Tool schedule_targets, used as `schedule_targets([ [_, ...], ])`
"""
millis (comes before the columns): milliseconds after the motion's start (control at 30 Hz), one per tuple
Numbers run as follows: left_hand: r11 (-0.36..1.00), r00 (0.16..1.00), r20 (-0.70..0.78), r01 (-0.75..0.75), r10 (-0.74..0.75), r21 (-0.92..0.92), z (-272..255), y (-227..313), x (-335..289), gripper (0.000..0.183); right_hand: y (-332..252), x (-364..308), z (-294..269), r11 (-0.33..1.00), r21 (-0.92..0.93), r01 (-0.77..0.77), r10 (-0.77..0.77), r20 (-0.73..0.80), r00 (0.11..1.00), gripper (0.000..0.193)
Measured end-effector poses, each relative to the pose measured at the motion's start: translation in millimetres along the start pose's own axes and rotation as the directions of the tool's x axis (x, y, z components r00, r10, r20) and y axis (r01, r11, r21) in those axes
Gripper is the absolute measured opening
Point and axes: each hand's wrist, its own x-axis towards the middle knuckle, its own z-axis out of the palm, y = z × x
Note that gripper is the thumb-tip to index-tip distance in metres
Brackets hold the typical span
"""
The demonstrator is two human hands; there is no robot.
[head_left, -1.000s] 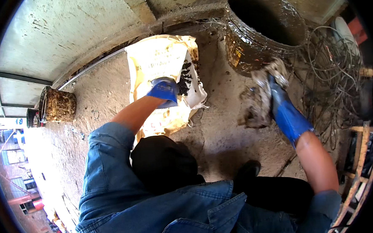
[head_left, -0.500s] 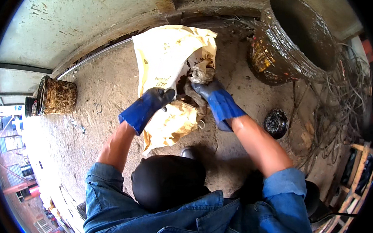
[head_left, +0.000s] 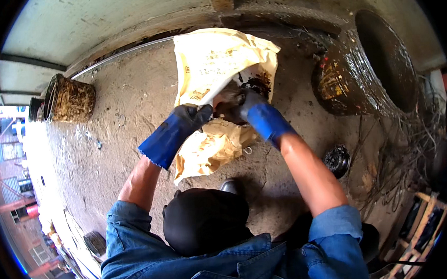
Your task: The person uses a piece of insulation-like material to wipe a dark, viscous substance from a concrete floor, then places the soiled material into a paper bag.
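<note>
A pale yellow sack (head_left: 214, 54) with dark print lies on the concrete floor in front of me, its mouth gaping to the right. Dark brown sticky residue (head_left: 260, 84) stains the whitish lining. My left hand (head_left: 194, 115), in a blue glove with a darkened palm, is closed on the sack's edge. The gloved right hand (head_left: 254, 105) reaches into the opening, its fingers hidden among brownish, blurred material (head_left: 229, 101); what they touch is unclear. Below both hands spreads a crumpled yellow part (head_left: 211, 147) of sacking.
At the right stands a large tar-coated drum (head_left: 351, 72), near tangled wires (head_left: 411, 150) and a small round container of black matter (head_left: 337, 161). A stained bucket (head_left: 72, 99) stands far left. A wooden pallet (head_left: 415, 230) is at the lower right. My boot (head_left: 231, 185) is near the sack.
My right hand has gone deeper into the sack's opening; the crumpled greyish piece it had at the mouth no longer shows. The left hand keeps its hold. The view has shifted slightly.
</note>
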Motion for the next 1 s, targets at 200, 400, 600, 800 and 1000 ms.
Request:
schedule_targets([
  [200, 0.894, 0.924, -0.015, -0.374, 0.382, -0.246, 12.6, -30.8, -7.5, 0.045, 2.9, -15.4, 38.7, 0.964, 0.173, 0.204, -0.156, -0.255, 0.954, 0.042],
  [400, 0.971, 0.980, -0.038, -0.190, 0.197, 0.145, -1.9, -14.1, -36.9, 0.039, 49.7, 14.4, 30.9, 0.942, -0.306, 0.141, -0.194, -0.151, 0.969, 0.031],
  [600, 0.967, 0.967, -0.030, -0.253, 0.255, 0.038, -5.1, 27.7, -33.7, 0.042, 121.8, 54.6, 26.6, 0.523, 0.852, 0.038, -0.037, -0.022, 0.999, 0.025],
  [800, 0.928, 0.948, -0.052, -0.317, 0.313, -0.195, 17.4, -86.9, 21.8, 0.041, 39.0, -17.7, 2.8, 0.838, 0.485, 0.252, -0.147, -0.245, 0.958, 0.025],
  [1000, 0.996, 0.997, -0.020, -0.074, 0.073, -0.049, 12.0, -32.1, -0.1, 0.048, 41.3, -52.8, -43.2, 0.891, 0.427, 0.153, 0.016, -0.368, 0.930, 0.022],
])
